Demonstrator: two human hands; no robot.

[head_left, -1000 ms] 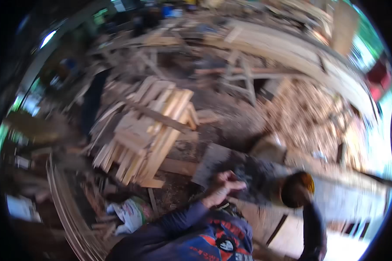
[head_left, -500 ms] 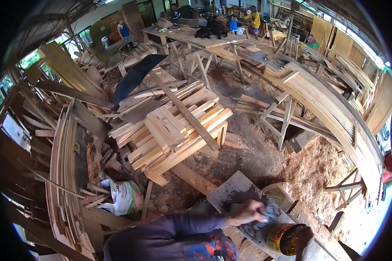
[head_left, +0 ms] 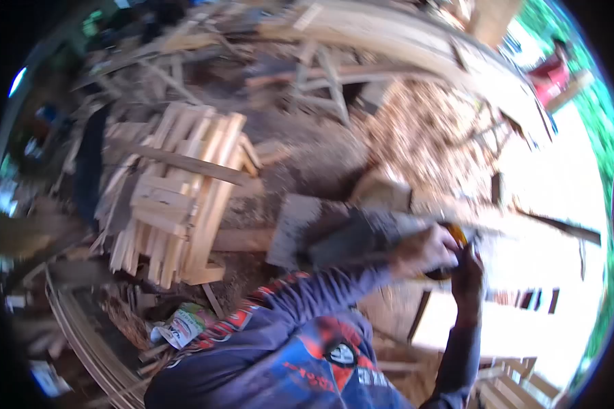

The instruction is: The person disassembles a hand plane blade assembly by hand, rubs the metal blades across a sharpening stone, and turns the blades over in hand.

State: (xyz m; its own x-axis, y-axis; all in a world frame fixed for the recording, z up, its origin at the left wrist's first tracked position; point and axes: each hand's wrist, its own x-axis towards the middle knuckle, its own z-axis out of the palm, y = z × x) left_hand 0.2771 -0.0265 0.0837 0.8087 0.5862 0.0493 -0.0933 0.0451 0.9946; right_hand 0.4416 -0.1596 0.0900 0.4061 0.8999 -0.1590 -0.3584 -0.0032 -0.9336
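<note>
Just right of the middle, my left hand point(head_left: 426, 252) is over a yellow can point(head_left: 455, 235), its fingers curled and blurred; what they hold, if anything, is hidden. On the can's right side rests my right hand point(head_left: 467, 269), with its fingers around the rim. Both hands partly cover the can. Beneath and to the left lies a dark-stained board point(head_left: 290, 232), its left end pale grey. My sleeves and a blue printed shirt fill the bottom of the view.
A stack of cut lumber point(head_left: 205, 198) stands at left, with a white-green sack point(head_left: 184, 326) below it. Wood shavings point(head_left: 423, 136) lie beyond the board. A long plank point(head_left: 389, 34) on trestles spans the top. A person in red point(head_left: 551, 78) is at upper right.
The view has swung to the right. My left hand has moved from above the stained board to the can, while my right hand has stayed at the can.
</note>
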